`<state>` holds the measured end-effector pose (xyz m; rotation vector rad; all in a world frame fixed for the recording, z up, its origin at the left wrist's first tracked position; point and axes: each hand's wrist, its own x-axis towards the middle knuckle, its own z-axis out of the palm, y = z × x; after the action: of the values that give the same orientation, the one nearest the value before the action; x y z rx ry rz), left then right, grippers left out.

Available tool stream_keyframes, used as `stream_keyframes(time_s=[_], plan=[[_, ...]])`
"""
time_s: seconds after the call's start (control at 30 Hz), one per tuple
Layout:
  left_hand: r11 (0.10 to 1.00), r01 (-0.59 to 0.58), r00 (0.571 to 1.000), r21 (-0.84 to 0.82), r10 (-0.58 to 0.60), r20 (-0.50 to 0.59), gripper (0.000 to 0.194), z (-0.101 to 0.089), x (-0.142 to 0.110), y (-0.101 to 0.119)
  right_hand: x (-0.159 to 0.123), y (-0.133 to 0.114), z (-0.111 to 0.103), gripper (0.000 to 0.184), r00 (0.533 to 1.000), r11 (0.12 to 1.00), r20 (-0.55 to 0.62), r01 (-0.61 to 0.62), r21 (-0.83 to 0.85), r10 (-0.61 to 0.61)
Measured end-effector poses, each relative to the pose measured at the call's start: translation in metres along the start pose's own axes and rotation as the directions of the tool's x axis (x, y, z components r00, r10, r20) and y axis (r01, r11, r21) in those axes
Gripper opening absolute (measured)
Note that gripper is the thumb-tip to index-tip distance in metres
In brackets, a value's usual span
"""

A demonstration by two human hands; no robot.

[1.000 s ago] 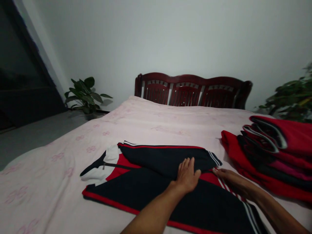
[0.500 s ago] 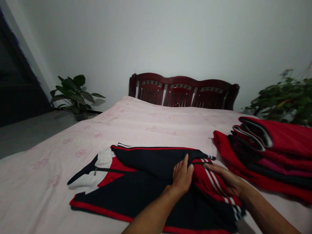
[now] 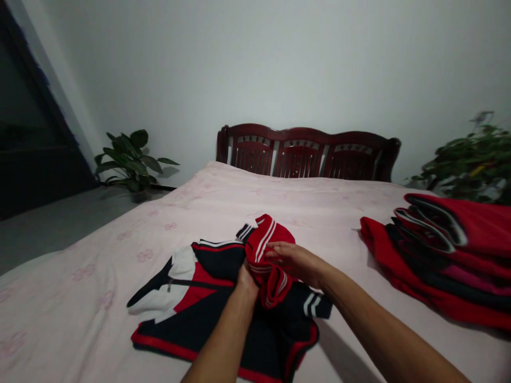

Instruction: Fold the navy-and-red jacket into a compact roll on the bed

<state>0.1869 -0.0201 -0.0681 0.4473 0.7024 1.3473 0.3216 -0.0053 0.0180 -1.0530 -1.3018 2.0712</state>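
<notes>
A navy jacket with red trim and a white collar lies on the bed, its collar to the left. Its right end is lifted and folded back, showing red fabric with white stripes. My left hand is closed on the jacket at this fold, its fingers mostly hidden beneath the red fabric. From the right side, my right hand holds the folded part, fingers stretched along the red striped fabric and thumb out of sight. Navy cuffs with white stripes stick out on both sides of the bunched part.
A stack of folded red and dark clothes sits on the right of the pink flowered bedsheet. Behind the bed stands a carved dark wooden backrest. Potted plants flank the bed on both sides.
The jacket's right end has been raised and folded leftward toward the collar. Both hands have moved left with it, and the left fingers have gone under the fold. The view has shifted slightly.
</notes>
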Motion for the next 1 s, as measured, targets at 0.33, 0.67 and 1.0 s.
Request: stream_keyframes(time_s=[0.33,0.67,1.0], plan=[[0.968,0.241,0.970,0.069,-0.243,0.027,0.042,-0.036,-0.045,0.055,-0.056,0.021,-0.033,0.070,0.993,0.961,0.120,0.033,-0.273,0.000],[0.743,0.270,0.962,0.612,-0.226,-0.150,0.078,-0.071,-0.116,0.072,-0.092,0.075,0.032,0.099,0.955,0.369,0.064,0.173,-0.913,-0.290],[0.831,0.018,0.990,0.556,-0.092,0.106,0.078,-0.036,-0.135,0.102,-0.048,0.084,0.061,0.046,0.782,0.449,-0.223,0.081,-0.890,-0.582]])
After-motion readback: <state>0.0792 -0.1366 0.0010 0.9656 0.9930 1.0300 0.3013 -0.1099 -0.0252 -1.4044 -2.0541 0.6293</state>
